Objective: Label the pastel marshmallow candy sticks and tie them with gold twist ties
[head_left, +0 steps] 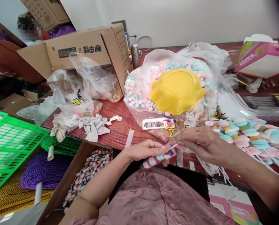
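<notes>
My left hand (146, 150) grips a stick of pastel candy pieces (158, 158) wrapped in clear film, held just above the table's front edge. My right hand (200, 142) pinches the top of that same candy stick, where a small pink label (170, 147) sits. Both hands meet in front of my chest. Behind them a big clear bag of pink, blue and white candies (139, 90) carries an upturned yellow plastic bowl (176, 90). A white barcode label with gold twist ties (158, 123) lies before the bag.
Finished candy sticks (247, 136) pile at the right. A cardboard box of wrapped sticks (89, 172) sits lower left, beside a green basket (10, 143) and purple and gold cords (39, 170). Crumpled bags (83, 93), a large carton (87, 47) and pink boxes (263, 59) ring the wooden table (116, 125).
</notes>
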The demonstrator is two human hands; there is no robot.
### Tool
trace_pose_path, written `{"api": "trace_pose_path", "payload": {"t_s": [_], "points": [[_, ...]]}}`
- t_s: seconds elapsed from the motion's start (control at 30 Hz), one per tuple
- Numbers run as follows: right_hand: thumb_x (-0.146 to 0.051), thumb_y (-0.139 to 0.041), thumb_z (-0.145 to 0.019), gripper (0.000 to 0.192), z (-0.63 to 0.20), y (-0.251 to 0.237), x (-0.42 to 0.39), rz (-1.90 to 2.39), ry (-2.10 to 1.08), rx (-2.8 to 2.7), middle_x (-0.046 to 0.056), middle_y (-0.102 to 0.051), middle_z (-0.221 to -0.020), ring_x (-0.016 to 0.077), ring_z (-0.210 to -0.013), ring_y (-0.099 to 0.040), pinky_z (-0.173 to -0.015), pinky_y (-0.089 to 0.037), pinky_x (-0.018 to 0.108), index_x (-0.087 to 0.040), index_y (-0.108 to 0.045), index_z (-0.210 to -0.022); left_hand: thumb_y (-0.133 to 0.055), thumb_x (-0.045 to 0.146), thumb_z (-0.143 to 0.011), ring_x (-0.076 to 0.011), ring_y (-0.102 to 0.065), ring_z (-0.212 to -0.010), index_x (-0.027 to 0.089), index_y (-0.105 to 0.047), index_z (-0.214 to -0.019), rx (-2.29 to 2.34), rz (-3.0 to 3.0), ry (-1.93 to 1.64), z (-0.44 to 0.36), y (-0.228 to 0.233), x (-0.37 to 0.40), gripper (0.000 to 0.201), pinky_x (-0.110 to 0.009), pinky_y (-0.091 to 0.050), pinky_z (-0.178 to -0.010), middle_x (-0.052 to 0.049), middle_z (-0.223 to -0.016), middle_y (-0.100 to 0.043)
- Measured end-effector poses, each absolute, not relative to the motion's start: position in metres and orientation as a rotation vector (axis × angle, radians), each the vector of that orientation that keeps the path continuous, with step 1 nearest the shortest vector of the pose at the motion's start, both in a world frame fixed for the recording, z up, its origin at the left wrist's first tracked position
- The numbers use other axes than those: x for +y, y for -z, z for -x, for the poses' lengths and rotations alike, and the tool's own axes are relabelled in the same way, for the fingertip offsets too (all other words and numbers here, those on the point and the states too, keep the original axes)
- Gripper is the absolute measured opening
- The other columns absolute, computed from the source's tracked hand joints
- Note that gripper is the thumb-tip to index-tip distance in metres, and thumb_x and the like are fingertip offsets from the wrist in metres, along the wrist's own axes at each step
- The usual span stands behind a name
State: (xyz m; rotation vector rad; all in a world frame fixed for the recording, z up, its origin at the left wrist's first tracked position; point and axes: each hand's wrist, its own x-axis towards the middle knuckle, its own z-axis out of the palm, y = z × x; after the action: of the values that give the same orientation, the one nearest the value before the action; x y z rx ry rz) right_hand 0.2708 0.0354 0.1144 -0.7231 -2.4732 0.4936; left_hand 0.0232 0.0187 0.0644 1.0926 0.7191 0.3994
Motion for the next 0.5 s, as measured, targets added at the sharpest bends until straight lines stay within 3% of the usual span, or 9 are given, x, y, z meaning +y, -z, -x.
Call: {"api": "trace_pose_path", "payload": {"t_s": [0.23,0.33,0.4,0.43,0.5], "points": [[-0.014,-0.043,-0.095,0.026,-0.246,-0.093,0.035,0.847,-0.199,-2.480,0.004,-0.065,-0.069,0.0157,-0.067,-0.060,-0.063,-0.044,0.028,-0.017,-0.067,-0.085,-0.079,0.055,-0.068,-0.0073,-0.053,-0.044,0.010,-0.066,-0.072,0.816,-0.811,-0.632,-0.044,-0.039,0.006,0.047,-0.016,-0.036,-0.040,-0.001,-0.056,-0.062],[-0.020,-0.047,-0.096,0.022,-0.237,-0.085,0.024,1.032,-0.372,-2.236,0.006,-0.070,-0.088,0.0156,-0.074,-0.063,-0.068,-0.048,0.028,-0.018,-0.064,-0.110,-0.077,0.056,-0.069,-0.0052,-0.049,-0.041,0.011,-0.063,-0.071,0.858,-0.765,-0.796,-0.048,-0.038,0.005,0.046,-0.015,-0.035,-0.039,0.000,-0.054,-0.059],[-0.027,-0.055,-0.095,0.031,-0.230,-0.080,0.014,1.122,-0.580,-1.986,0.005,-0.070,-0.096,0.0140,-0.072,-0.063,-0.067,-0.050,0.027,-0.021,-0.057,-0.125,-0.076,0.056,-0.071,-0.0052,-0.050,-0.041,0.012,-0.063,-0.074,0.873,-0.747,-0.895,-0.049,-0.039,0.006,0.046,-0.015,-0.037,-0.039,0.001,-0.055,-0.059],[-0.030,-0.059,-0.093,0.033,-0.227,-0.077,0.008,1.145,-0.661,-1.903,0.003,-0.069,-0.095,0.0136,-0.069,-0.062,-0.065,-0.051,0.027,-0.022,-0.056,-0.125,-0.074,0.058,-0.072,-0.0052,-0.049,-0.039,0.012,-0.062,-0.076,0.887,-0.748,-0.918,-0.049,-0.040,0.006,0.047,-0.015,-0.036,-0.037,0.001,-0.055,-0.059],[-0.030,-0.062,-0.090,0.019,-0.221,-0.069,0.000,1.156,-0.726,-1.844,0.001,-0.068,-0.084,0.0139,-0.065,-0.061,-0.060,-0.050,0.026,-0.022,-0.064,-0.107,-0.069,0.063,-0.075,-0.0052,-0.044,-0.033,0.013,-0.060,-0.077,0.910,-0.769,-0.892,-0.049,-0.041,0.004,0.051,-0.015,-0.030,-0.031,0.002,-0.053,-0.057]]}}
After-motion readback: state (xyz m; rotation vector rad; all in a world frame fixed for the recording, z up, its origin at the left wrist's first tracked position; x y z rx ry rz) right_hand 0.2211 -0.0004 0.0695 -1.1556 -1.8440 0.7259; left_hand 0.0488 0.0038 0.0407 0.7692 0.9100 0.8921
